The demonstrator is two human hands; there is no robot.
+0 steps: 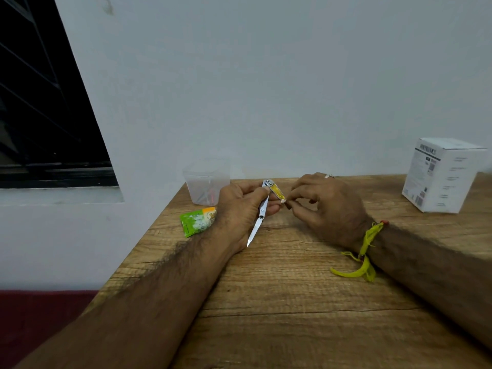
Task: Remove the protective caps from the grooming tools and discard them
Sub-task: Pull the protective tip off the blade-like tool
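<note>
My left hand (241, 209) grips a silver nail clipper (262, 209) over the wooden table (292, 302). Its thin file blade is swung out and points down toward me. A yellow lever (277, 191) angles off the clipper's top to the right. At the lever's tip sits a small white cap (283, 201). My right hand (327, 206) pinches that cap between thumb and forefinger. A ring shows on one finger and a yellow thread is tied round the wrist.
A clear plastic container (206, 182) with thin items inside stands at the table's far left corner. A green and orange sachet (198, 220) lies near the left edge. A white carton (442, 174) stands at the far right. The wall rises right behind the table.
</note>
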